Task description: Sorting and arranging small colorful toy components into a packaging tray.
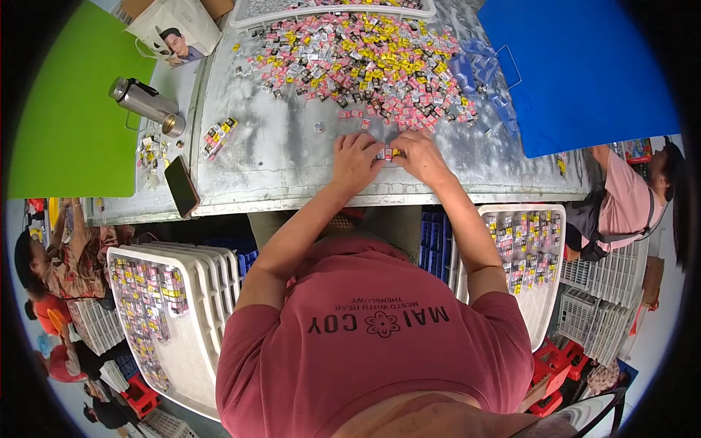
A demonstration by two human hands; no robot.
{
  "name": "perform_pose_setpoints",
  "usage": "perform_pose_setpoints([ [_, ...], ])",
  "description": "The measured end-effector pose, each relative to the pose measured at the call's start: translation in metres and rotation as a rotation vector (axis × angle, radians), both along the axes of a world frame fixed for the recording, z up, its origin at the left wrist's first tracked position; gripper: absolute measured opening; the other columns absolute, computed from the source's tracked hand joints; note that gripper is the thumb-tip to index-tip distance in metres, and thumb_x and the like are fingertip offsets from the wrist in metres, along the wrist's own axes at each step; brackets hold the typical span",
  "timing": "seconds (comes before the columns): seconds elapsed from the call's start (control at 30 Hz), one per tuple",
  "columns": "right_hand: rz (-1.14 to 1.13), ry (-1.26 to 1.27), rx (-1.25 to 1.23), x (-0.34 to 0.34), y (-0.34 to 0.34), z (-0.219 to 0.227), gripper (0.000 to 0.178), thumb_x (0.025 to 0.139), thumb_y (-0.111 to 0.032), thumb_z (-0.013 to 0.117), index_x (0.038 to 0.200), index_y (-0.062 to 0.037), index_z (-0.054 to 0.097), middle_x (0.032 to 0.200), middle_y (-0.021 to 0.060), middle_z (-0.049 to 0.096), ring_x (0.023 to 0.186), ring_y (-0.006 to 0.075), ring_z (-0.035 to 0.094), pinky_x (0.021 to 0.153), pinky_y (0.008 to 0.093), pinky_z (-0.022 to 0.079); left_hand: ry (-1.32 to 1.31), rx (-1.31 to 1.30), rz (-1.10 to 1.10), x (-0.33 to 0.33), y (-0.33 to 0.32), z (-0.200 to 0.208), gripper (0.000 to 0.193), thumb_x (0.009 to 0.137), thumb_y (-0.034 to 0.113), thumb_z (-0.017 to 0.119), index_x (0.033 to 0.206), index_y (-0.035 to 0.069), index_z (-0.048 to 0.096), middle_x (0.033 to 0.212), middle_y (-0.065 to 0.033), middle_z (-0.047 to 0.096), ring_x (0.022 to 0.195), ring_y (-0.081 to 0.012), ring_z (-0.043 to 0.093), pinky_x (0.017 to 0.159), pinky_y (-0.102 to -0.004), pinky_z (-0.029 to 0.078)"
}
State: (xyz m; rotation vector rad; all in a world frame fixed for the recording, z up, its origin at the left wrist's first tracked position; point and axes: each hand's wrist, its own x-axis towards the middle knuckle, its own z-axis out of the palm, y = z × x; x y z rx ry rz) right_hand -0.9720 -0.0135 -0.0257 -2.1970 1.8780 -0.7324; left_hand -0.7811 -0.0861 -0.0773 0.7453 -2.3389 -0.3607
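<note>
Close to the near edge of the grey metal table (270,164), my left hand (355,162) and my right hand (421,157) meet from either side at a short row of small block-like pieces (388,154). White, pink and yellow show on the pieces between my fingertips. Both hands are closed, thumbs and fingers pressing on the row's ends; my fingers hide part of it. Just beyond spreads a large pile of the same small pieces (365,62) in pink, yellow, black and white. A few loose pink pieces (351,114) lie between pile and hands.
Left are a phone (181,187), a steel flask (146,101), a tote bag (175,33), a piece cluster (220,136) and a green board (69,102). Right are clear blue plastic parts (482,69) and a blue board (591,73). White trays (186,343) flank me; co-workers (624,197) sit both sides.
</note>
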Motion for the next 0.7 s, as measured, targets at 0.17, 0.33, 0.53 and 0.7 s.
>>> perform_pose_setpoints([
  [0.17, 0.018, -0.019, 0.044, -0.001, 0.004, -0.011, 0.016, 0.072, -0.008, 0.081, 0.085, -0.0057, 0.072, 0.097, 0.0086, 0.068, 0.096, 0.0289, 0.065, 0.091, 0.042, 0.049, -0.018, -0.007, 0.016, -0.001, 0.001, 0.0, 0.03, 0.077, 0.025, 0.078, 0.106, 0.019, 0.074, 0.108, -0.0015, 0.065, 0.112, -0.0259, 0.057, 0.099, -0.0478, 0.039],
  [0.33, -0.038, -0.136, -0.201, 0.002, 0.005, -0.031, 0.016, 0.074, -0.008, 0.081, 0.085, -0.0035, 0.071, 0.101, 0.0098, 0.067, 0.096, 0.031, 0.065, 0.086, 0.0405, 0.053, -0.008, -0.018, 0.05, -0.002, -0.003, -0.003, 0.027, 0.078, 0.026, 0.077, 0.104, 0.019, 0.074, 0.108, -0.0016, 0.064, 0.11, -0.0263, 0.057, 0.099, -0.0479, 0.04],
  [0.53, -0.049, -0.224, -0.097, 0.006, 0.002, -0.02, 0.017, 0.077, -0.011, 0.082, 0.089, -0.003, 0.072, 0.108, 0.012, 0.067, 0.099, 0.0327, 0.066, 0.085, 0.0403, 0.054, 0.024, 0.042, 0.036, 0.006, -0.013, 0.0, 0.032, 0.08, 0.028, 0.077, 0.11, 0.018, 0.072, 0.117, -0.004, 0.063, 0.116, -0.0291, 0.056, 0.102, -0.0501, 0.038],
  [0.7, -0.089, -0.109, -0.217, 0.027, -0.044, -0.013, 0.046, 0.081, -0.021, 0.082, 0.122, -0.0047, 0.069, 0.129, 0.0157, 0.062, 0.117, 0.0347, 0.062, 0.097, 0.0394, 0.052, 0.097, -0.064, 0.306, 0.036, -0.095, 0.001, 0.051, 0.084, 0.038, 0.077, 0.129, 0.018, 0.064, 0.146, -0.0132, 0.05, 0.137, -0.0375, 0.044, 0.107, -0.0582, 0.036],
])
